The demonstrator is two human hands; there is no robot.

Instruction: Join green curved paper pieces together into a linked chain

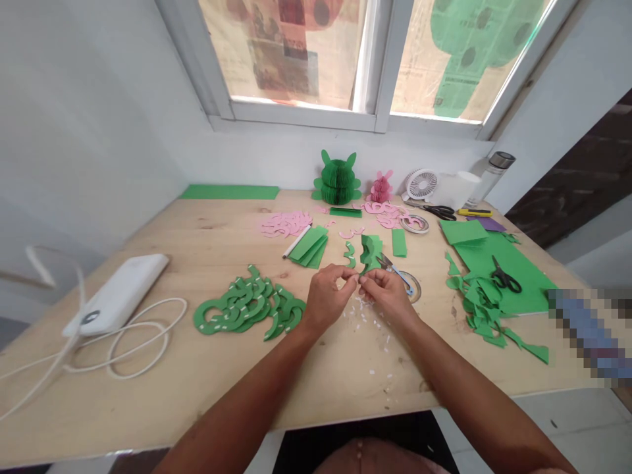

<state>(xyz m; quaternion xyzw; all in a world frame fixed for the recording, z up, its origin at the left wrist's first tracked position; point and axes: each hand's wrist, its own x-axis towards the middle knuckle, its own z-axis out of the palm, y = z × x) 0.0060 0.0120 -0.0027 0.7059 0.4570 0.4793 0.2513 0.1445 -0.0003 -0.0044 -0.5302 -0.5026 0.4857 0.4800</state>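
White rectangular power bank (116,294) with looped white cable (128,339), on a pale plywood table (197,257). Heap of green paper crescents (249,306) with white tabs. Pink paper cutouts (286,224), farther off; beyond, newsprint-covered window (296,52), print unreadable. Left hand (326,299) and right hand (388,296), fingertips (351,276) pressed together, pinching something too small to identify, above scattered pale paper flecks (365,318). Just beyond, curved green paper cutouts (369,253). Far right, black-handled scissors (506,282) on a green card sheet (513,263).
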